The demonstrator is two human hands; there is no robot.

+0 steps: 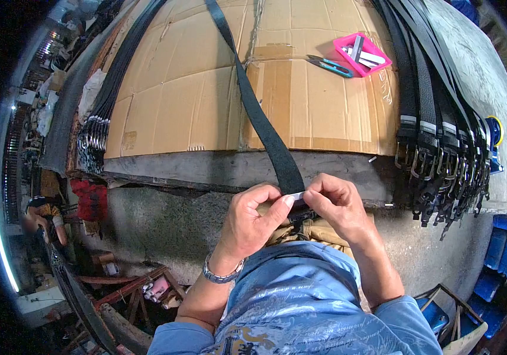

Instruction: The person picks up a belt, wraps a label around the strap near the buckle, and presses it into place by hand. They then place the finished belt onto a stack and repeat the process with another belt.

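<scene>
A long black strap (259,112) runs down over the cardboard-covered table (176,100) to its front edge. At the strap's near end a small white strip (296,196) lies across it. My left hand (258,220) pinches the left side of this end, thumb on the white strip. From the right, my right hand (337,204) holds the strip's other end between closed thumb and fingers. Just below the hands something dark, perhaps a buckle, is partly hidden.
Many black belts with buckles (443,142) hang at the right, and more (95,133) at the left. A pink tray (362,54) of white strips and blue-handled snips (333,66) lie on the cardboard. Another person (46,219) is at the far left. Blue bins (502,251) stand lower right.
</scene>
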